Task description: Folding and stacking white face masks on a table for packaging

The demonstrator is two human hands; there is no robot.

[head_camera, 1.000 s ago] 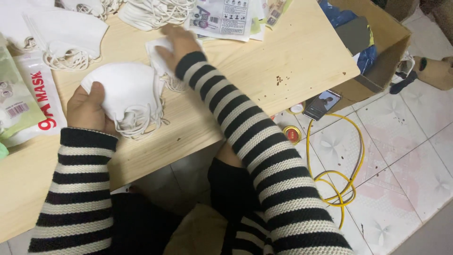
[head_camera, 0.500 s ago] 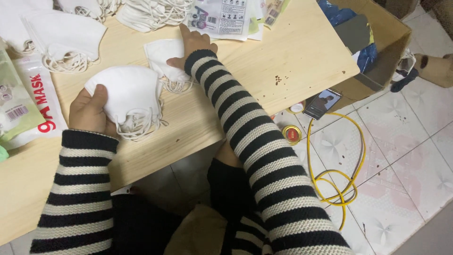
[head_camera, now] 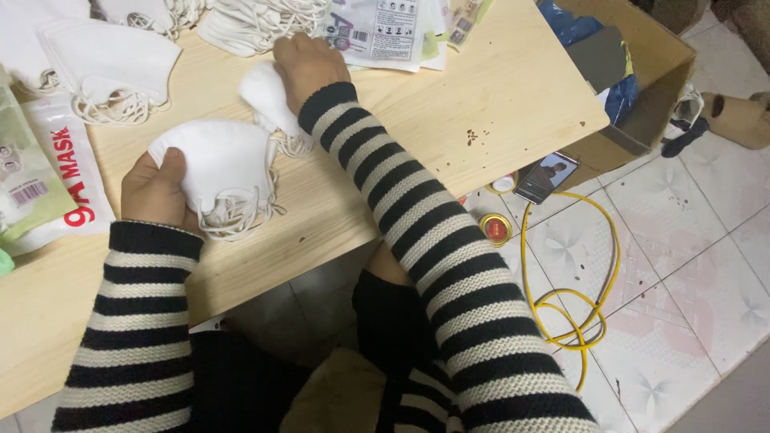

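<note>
White masks (head_camera: 220,164) fill my left hand (head_camera: 156,192) — a small stack of folded ones, gripped at its near edge with my thumb on top, their ear loops (head_camera: 241,212) trailing loose onto the wooden table (head_camera: 449,88). The stack rests on the tabletop near its front edge.

My right hand (head_camera: 309,60) reaches farther across the table and closes over another folded mask (head_camera: 265,100), which lies just beyond the stack and nearly touches it; its loops spill out under my wrist. Both sleeves are black-and-cream striped knit.

Just past my right hand lies a heap of loose masks (head_camera: 257,20) with tangled loops, and beside it a few flat printed packets (head_camera: 381,28). At the far left sits a second pile of masks (head_camera: 104,60), loops bunched beneath it, and left of my own stack lie more packets (head_camera: 48,172) — one white with red lettering, one greenish.

Off the table's right end stands an open cardboard box (head_camera: 650,88) with blue and grey things inside. On the tiled floor (head_camera: 690,240) below lie a phone (head_camera: 545,176), a small round tin (head_camera: 496,228) and a coiled yellow cable (head_camera: 581,289).
</note>
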